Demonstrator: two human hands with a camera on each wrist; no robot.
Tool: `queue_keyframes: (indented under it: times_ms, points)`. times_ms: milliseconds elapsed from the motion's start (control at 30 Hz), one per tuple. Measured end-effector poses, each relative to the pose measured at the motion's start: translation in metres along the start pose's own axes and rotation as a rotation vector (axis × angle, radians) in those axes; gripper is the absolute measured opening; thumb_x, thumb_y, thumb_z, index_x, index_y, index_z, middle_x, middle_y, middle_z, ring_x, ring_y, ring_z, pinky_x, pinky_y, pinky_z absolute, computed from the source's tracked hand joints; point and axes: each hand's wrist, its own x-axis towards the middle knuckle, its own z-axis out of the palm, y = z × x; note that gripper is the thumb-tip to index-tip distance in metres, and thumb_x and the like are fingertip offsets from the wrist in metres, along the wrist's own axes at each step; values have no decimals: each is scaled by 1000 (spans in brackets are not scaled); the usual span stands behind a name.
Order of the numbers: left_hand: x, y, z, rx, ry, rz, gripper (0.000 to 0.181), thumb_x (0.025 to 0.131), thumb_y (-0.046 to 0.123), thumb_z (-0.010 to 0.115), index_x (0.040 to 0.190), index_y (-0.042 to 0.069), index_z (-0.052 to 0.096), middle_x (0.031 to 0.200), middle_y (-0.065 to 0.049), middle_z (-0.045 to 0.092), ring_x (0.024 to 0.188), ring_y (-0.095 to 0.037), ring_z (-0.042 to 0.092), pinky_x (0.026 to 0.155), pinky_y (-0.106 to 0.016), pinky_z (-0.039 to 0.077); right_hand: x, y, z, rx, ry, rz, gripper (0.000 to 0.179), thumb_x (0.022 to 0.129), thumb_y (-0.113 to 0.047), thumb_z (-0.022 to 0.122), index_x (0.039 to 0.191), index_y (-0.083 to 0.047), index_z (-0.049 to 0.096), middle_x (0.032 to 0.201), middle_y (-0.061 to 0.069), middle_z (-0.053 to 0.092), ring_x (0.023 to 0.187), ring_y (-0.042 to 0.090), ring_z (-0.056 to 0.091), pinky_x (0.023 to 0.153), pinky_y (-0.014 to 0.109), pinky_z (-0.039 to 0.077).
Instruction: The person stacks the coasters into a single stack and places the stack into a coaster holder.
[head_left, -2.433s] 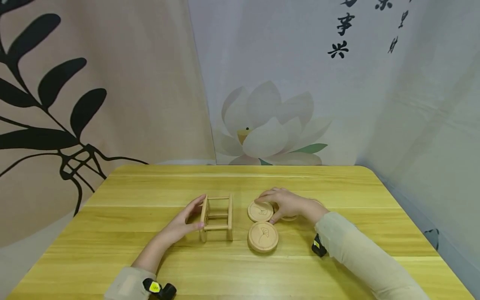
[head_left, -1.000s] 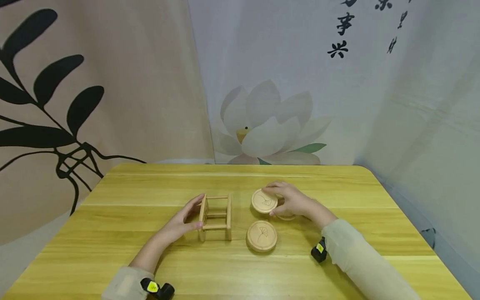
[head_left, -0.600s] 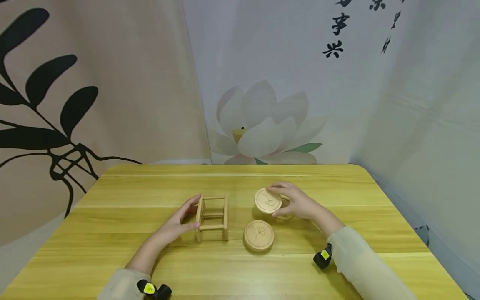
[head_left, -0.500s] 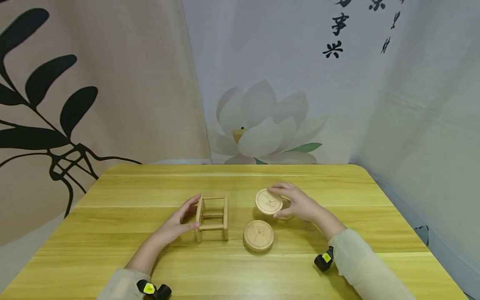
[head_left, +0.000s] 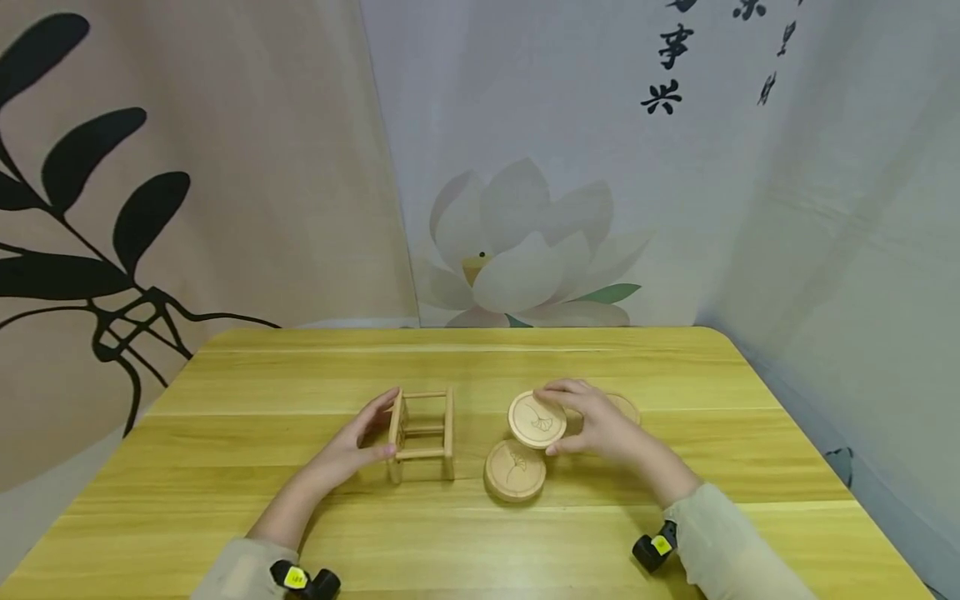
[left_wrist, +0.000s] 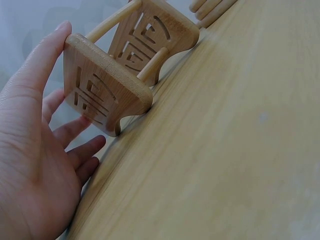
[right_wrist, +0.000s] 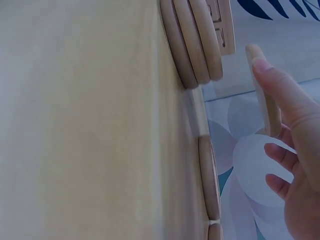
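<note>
A small wooden coaster rack [head_left: 448, 437] with two upright end panels joined by rods stands on the table. My left hand [head_left: 348, 446] grips its left panel between thumb and fingers; in the left wrist view the panel [left_wrist: 102, 80] shows cut-out patterns. My right hand [head_left: 603, 427] pinches a round wooden coaster [head_left: 535, 419] engraved with a ginkgo leaf. In the right wrist view this coaster [right_wrist: 265, 95] is raised above the table, tilted. Just below and nearer to me lies a stack of three coasters [head_left: 514, 482], partly overlapped by the held one in the head view.
Behind my right hand lies another coaster [head_left: 625, 407], partly hidden; the right wrist view shows a flat coaster [right_wrist: 209, 177] with one more [right_wrist: 215, 232] beside it. The wooden table [head_left: 420, 550] ends at a printed curtain [head_left: 300, 167].
My right hand has lifted the coaster from the table beyond the stack and brought it back toward me, over the stack's far edge. The left hand and rack stay put; the head view shifts slightly.
</note>
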Motion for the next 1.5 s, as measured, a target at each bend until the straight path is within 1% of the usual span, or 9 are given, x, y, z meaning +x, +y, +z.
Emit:
queue_keyframes:
  times_ms: [133, 367, 600, 700, 833, 933, 1100, 1367, 1500]
  points:
    - [0, -5, -1, -10, 6, 9, 72, 86, 2, 56, 145, 15, 17, 141, -19, 24, 122, -41, 27, 93, -63, 19, -4, -6, 4, -1, 6, -21, 79, 60, -43, 79, 129, -20, 50, 128, -7, 45, 118, 14, 37, 97, 40, 31]
    - [3, -27, -2, 9, 14, 12, 72, 87, 7, 58, 144, 27, 19, 141, -12, 28, 123, -36, 28, 94, -62, 20, -11, -16, 11, 24, 12, -58, 79, 60, -44, 78, 129, -18, 50, 127, -6, 45, 117, 15, 38, 96, 41, 32]
    - [4, -31, -1, 14, 21, 6, 72, 86, 10, 60, 143, 30, 21, 142, -10, 27, 124, -36, 28, 94, -62, 20, -16, -20, 18, 21, 17, -73, 80, 59, -48, 77, 128, -16, 51, 127, -2, 46, 118, 16, 36, 98, 42, 30]
    - [4, -30, -1, 10, 22, 3, 72, 86, 9, 59, 143, 30, 21, 142, -10, 27, 124, -36, 28, 94, -62, 20, -18, -22, 20, 36, 14, -57, 80, 59, -48, 77, 128, -18, 51, 127, -3, 46, 119, 16, 36, 98, 42, 30]
    - [4, -29, -1, 10, 24, 0, 72, 87, 7, 59, 143, 30, 20, 142, -10, 26, 124, -36, 28, 94, -62, 20, -20, -24, 23, 60, 9, -49, 80, 59, -48, 77, 129, -18, 51, 128, 2, 45, 119, 17, 36, 97, 44, 31]
    - [3, -18, 0, 0, 17, -6, 72, 86, 5, 58, 144, 24, 19, 142, -13, 25, 124, -39, 26, 94, -63, 19, -21, -24, 25, 62, 5, -49, 80, 59, -48, 76, 129, -19, 50, 129, 6, 45, 119, 18, 36, 96, 45, 31]
    - [1, 0, 0, -17, 3, -10, 72, 86, 4, 58, 145, 16, 17, 142, -18, 23, 124, -42, 24, 94, -63, 18, -22, -24, 29, 64, -2, -41, 79, 59, -46, 77, 129, -20, 50, 129, 6, 45, 118, 19, 37, 96, 46, 31]
    - [0, 3, 0, -8, 1, -10, 72, 87, 9, 59, 144, 14, 17, 142, -18, 23, 124, -42, 25, 95, -63, 18, -24, -24, 35, 83, -15, -26, 78, 59, -41, 79, 129, -20, 50, 129, 3, 45, 119, 19, 36, 96, 47, 30]
    - [0, -2, -1, -8, 5, -9, 73, 86, 9, 60, 144, 14, 17, 142, -19, 23, 123, -43, 25, 94, -63, 18, -25, -24, 37, 87, -22, -22, 79, 59, -41, 79, 129, -20, 50, 129, 2, 45, 119, 19, 36, 96, 48, 30]
